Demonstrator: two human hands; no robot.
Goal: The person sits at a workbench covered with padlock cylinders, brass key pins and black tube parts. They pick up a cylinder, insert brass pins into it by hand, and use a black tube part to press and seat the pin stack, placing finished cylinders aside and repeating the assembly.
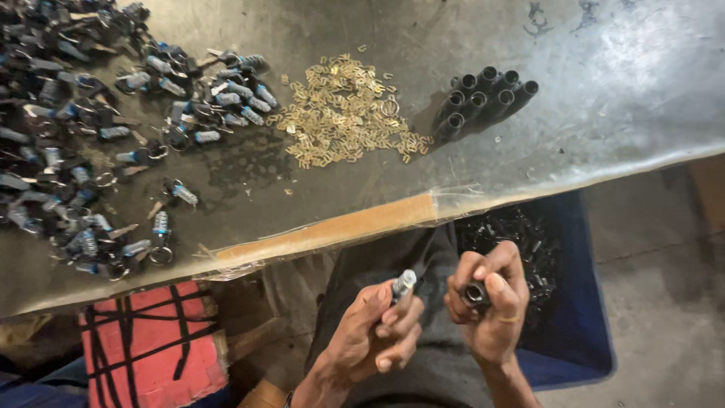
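The left hand (pixel 374 332) is closed around a small silvery metal cylinder core (pixel 403 285), its tip pointing up; the right hand (pixel 489 302) pinches a short black tubular housing (pixel 476 293), mouth toward the core. Both hang over the lap below the metal tabletop (pixel 589 113). Keeping core and bore in line should ease the fit. Brass clips (pixel 343 113) lie above.

Dim overall; glare on tabletop (pixel 619 83) upper right; soft focus.
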